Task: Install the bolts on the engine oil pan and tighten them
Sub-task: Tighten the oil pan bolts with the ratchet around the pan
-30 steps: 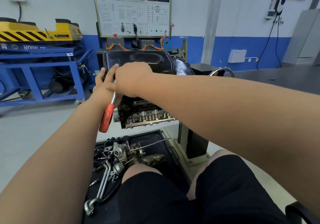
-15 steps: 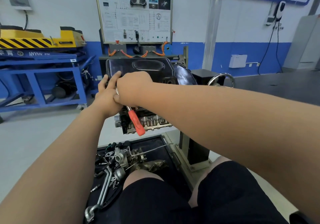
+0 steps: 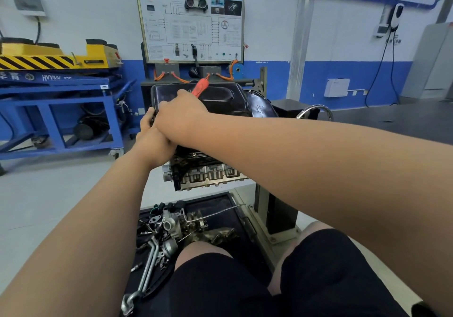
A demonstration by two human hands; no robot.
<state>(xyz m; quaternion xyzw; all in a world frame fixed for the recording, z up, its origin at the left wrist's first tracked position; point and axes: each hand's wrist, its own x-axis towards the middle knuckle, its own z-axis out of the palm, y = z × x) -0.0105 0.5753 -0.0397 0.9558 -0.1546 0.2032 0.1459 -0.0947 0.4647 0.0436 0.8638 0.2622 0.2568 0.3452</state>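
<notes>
Clasped red-handled ratchet (image 3: 200, 86) in right grip (image 3: 180, 113), aimed 1 o'clock over black metal oil pan (image 3: 220, 101); rested left grip (image 3: 152, 140) at pan's 9 o'clock edge, closure impossible to tell.

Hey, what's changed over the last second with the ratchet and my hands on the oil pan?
The red ratchet handle swung round: it hung below the hands, first toward the left, then the right, and now points up and away over the oil pan. The right hand turned with it, gripping it throughout. The left hand stayed at the pan's left corner, and the pan stayed put.
</notes>
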